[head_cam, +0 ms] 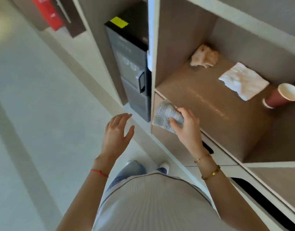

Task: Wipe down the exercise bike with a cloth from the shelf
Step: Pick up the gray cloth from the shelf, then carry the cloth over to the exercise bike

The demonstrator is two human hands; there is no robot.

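My right hand [187, 125] grips a grey speckled cloth [165, 114] at the front left corner of the brown shelf [201, 100], just past its edge. My left hand [117, 132] hovers over the floor to the left of the cloth, fingers spread and holding nothing. No exercise bike is in view.
On the shelf lie a crumpled beige cloth [204, 56], a flat white cloth [243, 80] and a tipped red paper cup [282, 95]. A dark water dispenser [130, 67] stands left of the shelf unit. A red fire extinguisher [48, 12] is far left. Pale floor spreads to the left.
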